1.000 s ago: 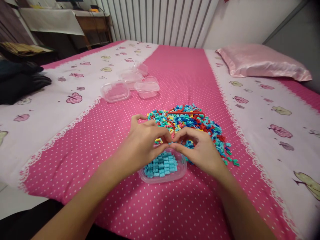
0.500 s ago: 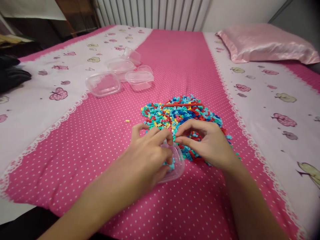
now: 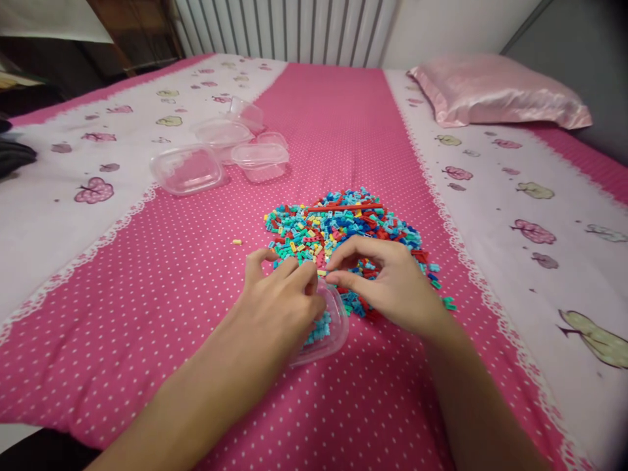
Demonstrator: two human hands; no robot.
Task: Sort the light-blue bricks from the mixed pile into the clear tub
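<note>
Head view | left hand (image 3: pixel 283 299) has parted from right hand (image 3: pixel 395 284), so they work separately | left: over clear box (image 3: pixel 338 322), cannot tell grip — right: narrow pinch, content unclear | blue blocks (image 3: pixel 321 329) beneath left; mixed pile (image 3: pixel 343 224) beyond both

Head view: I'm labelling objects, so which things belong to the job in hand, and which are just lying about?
Seemingly part of the job:
left hand, over the near tub
light-blue pieces inside that tub
right hand, at the mixed-colour pile

Probably just lying about:
clear tubs farther back
pink pillow
</note>
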